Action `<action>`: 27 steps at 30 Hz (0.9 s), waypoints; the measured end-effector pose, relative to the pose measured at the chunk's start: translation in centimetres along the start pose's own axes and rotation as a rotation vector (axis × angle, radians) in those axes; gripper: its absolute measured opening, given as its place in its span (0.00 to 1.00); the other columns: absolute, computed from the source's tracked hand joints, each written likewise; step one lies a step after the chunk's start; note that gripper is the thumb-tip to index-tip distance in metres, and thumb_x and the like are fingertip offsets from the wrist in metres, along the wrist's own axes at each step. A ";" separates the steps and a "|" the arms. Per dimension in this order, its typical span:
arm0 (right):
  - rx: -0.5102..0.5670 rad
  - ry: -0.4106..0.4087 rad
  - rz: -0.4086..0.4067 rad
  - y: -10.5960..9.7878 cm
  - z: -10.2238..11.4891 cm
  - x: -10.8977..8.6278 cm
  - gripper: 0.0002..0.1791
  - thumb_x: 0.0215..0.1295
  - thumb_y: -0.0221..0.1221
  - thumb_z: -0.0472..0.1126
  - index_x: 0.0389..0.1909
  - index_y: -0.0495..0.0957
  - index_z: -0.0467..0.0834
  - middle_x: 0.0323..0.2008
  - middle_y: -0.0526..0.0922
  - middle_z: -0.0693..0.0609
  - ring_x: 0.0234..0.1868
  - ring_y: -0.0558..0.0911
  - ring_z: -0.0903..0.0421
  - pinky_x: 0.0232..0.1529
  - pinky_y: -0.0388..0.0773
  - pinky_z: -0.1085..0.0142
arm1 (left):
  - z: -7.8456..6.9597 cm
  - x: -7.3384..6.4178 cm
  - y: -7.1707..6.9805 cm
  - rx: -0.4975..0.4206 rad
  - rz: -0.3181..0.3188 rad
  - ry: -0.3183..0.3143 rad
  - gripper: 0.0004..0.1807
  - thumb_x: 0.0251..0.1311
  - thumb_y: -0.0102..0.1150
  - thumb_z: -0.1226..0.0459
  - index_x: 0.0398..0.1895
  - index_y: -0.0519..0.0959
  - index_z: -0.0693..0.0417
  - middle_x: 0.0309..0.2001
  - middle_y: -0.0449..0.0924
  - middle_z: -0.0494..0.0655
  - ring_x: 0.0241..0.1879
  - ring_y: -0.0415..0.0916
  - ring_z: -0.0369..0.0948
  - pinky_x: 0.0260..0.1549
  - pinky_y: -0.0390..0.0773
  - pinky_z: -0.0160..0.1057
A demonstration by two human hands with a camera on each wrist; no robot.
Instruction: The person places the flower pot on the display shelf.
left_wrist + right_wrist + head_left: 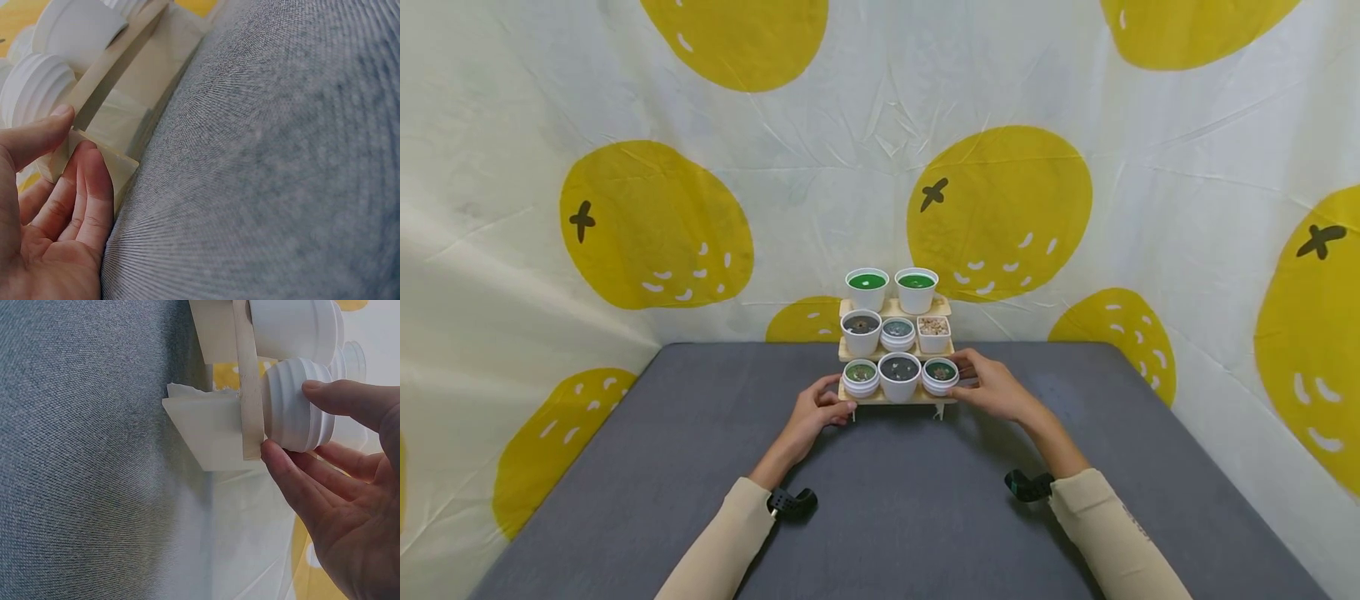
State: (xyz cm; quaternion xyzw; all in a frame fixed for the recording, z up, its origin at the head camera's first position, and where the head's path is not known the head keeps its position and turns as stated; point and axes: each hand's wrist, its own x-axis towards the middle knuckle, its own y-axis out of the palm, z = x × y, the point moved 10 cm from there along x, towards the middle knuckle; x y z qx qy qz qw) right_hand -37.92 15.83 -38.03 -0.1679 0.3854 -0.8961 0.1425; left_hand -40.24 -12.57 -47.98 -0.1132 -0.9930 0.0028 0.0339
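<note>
A small three-tier wooden stand (872, 401) holds several white pots on its steps. My left hand (812, 410) grips the stand's lower left front corner, thumb (50, 134) on the board's edge and fingertips against the side support. On the bottom step's right end sits a ridged white pot (940, 379) with dark green contents; my right hand (992, 390) pinches it between thumb (337, 397) and fingers. Beside it stand a taller cup (899, 379) with dark grey contents and another ridged pot (861, 379), green inside.
The middle step carries a dark-filled cup (861, 335), a ridged pot (898, 335) with blue-grey contents and a squarish cup (933, 335) of pale bits. Two green-filled cups (867, 292) top the stand. A grey cloth-covered table (895, 517) lies beneath; a lemon-print curtain (850, 167) hangs behind.
</note>
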 end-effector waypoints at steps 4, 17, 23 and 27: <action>0.006 -0.012 -0.001 0.2 -0.1 0.0 0.31 0.67 0.69 0.41 0.65 0.71 0.34 0.60 0.81 0.35 0.59 0.83 0.39 0.59 0.81 0.45 | 0.1 -0.1 -0.1 0.004 -0.004 0.001 0.37 0.61 0.71 0.67 0.73 0.68 0.54 0.30 0.84 0.43 0.33 0.83 0.38 0.36 0.85 0.36; -0.002 -0.006 0.025 -0.9 -0.3 -0.3 0.33 0.68 0.68 0.44 0.67 0.68 0.33 0.60 0.80 0.34 0.60 0.82 0.35 0.57 0.82 0.45 | 0.0 0.6 0.5 0.002 0.009 0.025 0.39 0.61 0.71 0.66 0.75 0.66 0.57 0.31 0.85 0.41 0.32 0.83 0.38 0.36 0.85 0.36; -0.033 0.001 0.001 -3.4 -0.2 -1.8 0.33 0.73 0.64 0.42 0.70 0.64 0.32 0.63 0.77 0.31 0.63 0.79 0.32 0.59 0.80 0.42 | -0.2 0.7 0.7 0.022 0.105 0.003 0.42 0.59 0.64 0.75 0.78 0.60 0.62 0.38 0.85 0.49 0.36 0.84 0.38 0.40 0.86 0.36; -0.060 0.028 -0.022 -5.9 -0.9 -3.2 0.34 0.74 0.62 0.44 0.73 0.62 0.33 0.69 0.72 0.30 0.67 0.75 0.30 0.62 0.77 0.39 | -1.1 0.9 -0.4 0.200 0.196 -0.012 0.42 0.55 0.59 0.77 0.77 0.61 0.63 0.45 0.85 0.61 0.39 0.85 0.41 0.41 0.86 0.38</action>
